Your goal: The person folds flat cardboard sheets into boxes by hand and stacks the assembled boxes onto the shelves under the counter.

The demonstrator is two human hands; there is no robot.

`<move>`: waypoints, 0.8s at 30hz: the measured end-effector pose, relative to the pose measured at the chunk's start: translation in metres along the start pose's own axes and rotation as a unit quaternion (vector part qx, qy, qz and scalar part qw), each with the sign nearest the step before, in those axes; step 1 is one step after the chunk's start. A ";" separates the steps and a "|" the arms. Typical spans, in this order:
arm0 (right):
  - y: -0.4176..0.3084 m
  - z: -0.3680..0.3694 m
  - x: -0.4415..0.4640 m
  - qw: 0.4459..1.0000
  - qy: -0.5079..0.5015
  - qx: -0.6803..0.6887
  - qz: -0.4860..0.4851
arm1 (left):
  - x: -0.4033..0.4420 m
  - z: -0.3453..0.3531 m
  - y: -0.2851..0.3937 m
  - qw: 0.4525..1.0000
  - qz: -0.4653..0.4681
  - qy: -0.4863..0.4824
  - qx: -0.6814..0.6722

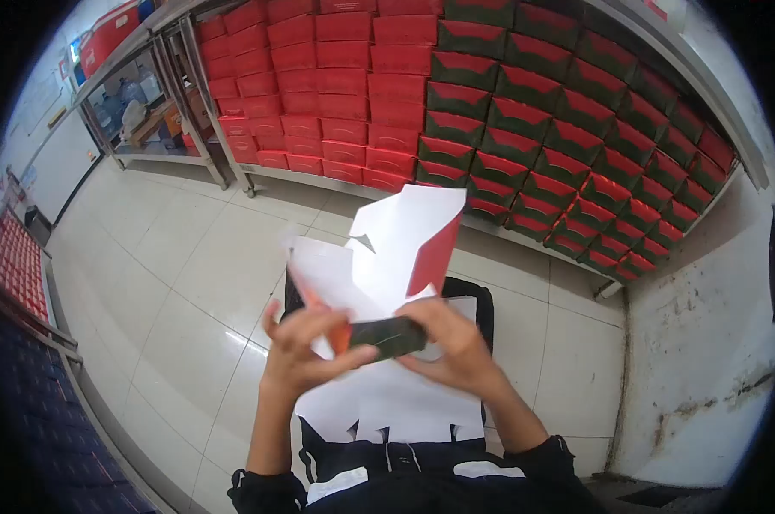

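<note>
A partly folded carton point(392, 337) is held over my lap. Its near panel is dark green, its inside white, and a red side shows at the right. My left hand point(306, 341) grips the carton's left end, beside a blurred orange-red patch. At the other end, my right hand point(449, 336) pinches the carton's corner between thumb and fingers. White flaps point(409, 223) stand up and spread away from me. Beneath the hands, a flat white cardboard sheet point(387, 398) with notches along its near edge lies across my lap.
Ahead, a metal rack point(298, 176) carries stacked red boxes point(345, 86) and green-and-red boxes point(550, 111). A second metal table point(160, 157) holds bottles and cartons at the far left. More stacks point(19, 265) line the left side. A stained wall point(696, 368) closes off the right.
</note>
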State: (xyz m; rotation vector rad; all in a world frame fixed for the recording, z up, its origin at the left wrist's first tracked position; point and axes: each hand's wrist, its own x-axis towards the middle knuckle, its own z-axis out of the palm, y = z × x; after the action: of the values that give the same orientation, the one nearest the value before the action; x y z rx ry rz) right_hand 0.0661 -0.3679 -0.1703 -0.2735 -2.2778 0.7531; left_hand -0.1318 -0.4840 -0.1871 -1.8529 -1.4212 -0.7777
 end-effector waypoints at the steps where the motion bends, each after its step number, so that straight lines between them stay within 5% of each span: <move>1: 0.006 -0.009 0.002 1.000 0.013 0.012 -0.005 | -0.013 0.006 -0.010 0.997 -0.066 0.028 -0.004; 4: 0.049 -0.022 -0.012 0.987 -0.010 0.140 0.073 | -0.023 0.016 -0.033 0.975 -0.207 0.071 -0.030; 5: 0.062 -0.021 -0.017 0.963 -0.014 0.253 0.091 | -0.022 0.025 -0.036 0.902 -0.278 0.158 -0.290; 6: 0.071 -0.019 -0.019 0.926 -0.017 0.360 0.108 | -0.024 0.034 -0.039 0.751 -0.324 0.234 -0.526; 7: 0.077 -0.017 -0.019 0.927 -0.017 0.359 0.108 | -0.034 0.043 -0.046 0.750 -0.324 0.234 -0.527; 9: 0.088 -0.010 -0.019 0.890 0.020 0.436 0.131 | -0.062 0.051 -0.062 0.668 -0.356 0.069 -0.650; 11: 0.099 -0.012 -0.012 0.903 0.016 0.421 0.087 | -0.068 0.052 -0.056 0.673 -0.374 0.050 -0.636; 13: 0.098 -0.019 -0.011 0.956 0.016 0.102 0.274 | -0.061 0.050 -0.049 0.673 -0.395 0.026 -0.625; 14: 0.098 -0.018 -0.017 0.962 0.038 -0.101 0.252 | -0.042 0.041 -0.043 0.781 -0.325 -0.035 -0.531; 15: 0.086 -0.020 -0.015 0.960 0.036 -0.099 0.258 | -0.026 0.032 -0.036 0.866 -0.248 -0.098 -0.423; 16: 0.063 -0.026 -0.005 0.974 0.072 -0.051 0.207 | -0.017 0.026 -0.030 0.883 -0.234 -0.208 -0.348; 20: 0.010 -0.023 0.014 0.995 0.049 0.030 0.081 | 0.029 0.025 0.007 0.853 -0.195 -0.268 -0.403; 23: 0.021 -0.019 0.014 0.991 -0.120 0.048 0.034 | 0.044 0.024 0.013 0.808 -0.266 -0.328 -0.411; 24: 0.018 -0.017 0.013 0.991 -0.093 0.080 0.052 | 0.046 0.024 0.010 0.760 -0.302 -0.357 -0.452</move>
State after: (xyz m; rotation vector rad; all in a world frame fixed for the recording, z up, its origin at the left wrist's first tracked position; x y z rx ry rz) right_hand 0.0680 -0.3409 -0.1637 -0.2567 -2.3738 1.0496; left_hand -0.1103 -0.4401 -0.1673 -2.6061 -2.5237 -1.3204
